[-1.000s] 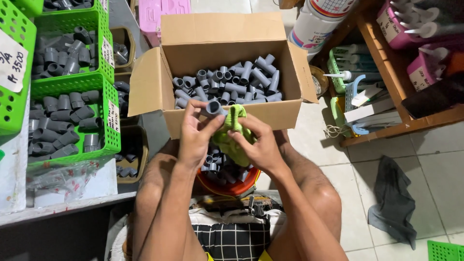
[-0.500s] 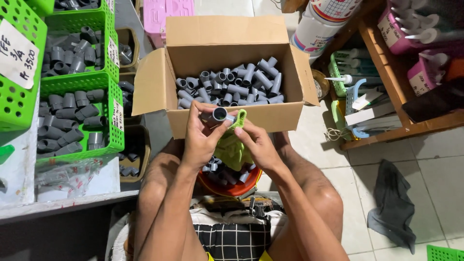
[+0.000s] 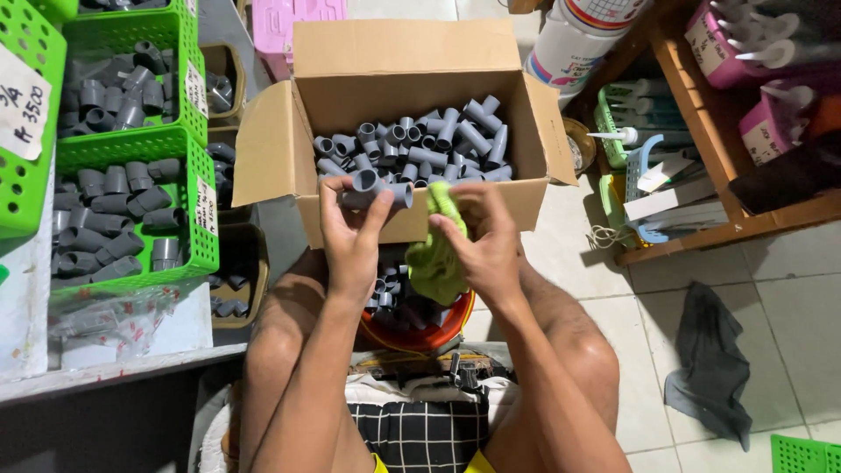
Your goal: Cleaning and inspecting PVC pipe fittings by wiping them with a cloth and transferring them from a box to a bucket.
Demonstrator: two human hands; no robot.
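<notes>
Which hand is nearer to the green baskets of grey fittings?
Left. The left hand, holding a grey fitting, is on the side of the green baskets; the right hand with the green cloth is farther off.

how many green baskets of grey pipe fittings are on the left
2 show fittings: the upper basket at top left and the lower basket beneath it. Another green basket at the far left edge hides its contents.

Box [image 3: 412,83] directly ahead, open top, flaps spread; fittings [image 3: 420,144] fill floor, room above them. Left: green baskets [image 3: 131,144] close against left flap, no gap. Below hands, orange bowl [image 3: 419,324] between knees, partly full. Right: shelf [image 3: 701,149] near; bare tile between box and shelf, dark rag [image 3: 710,368] lying farther back.
</notes>
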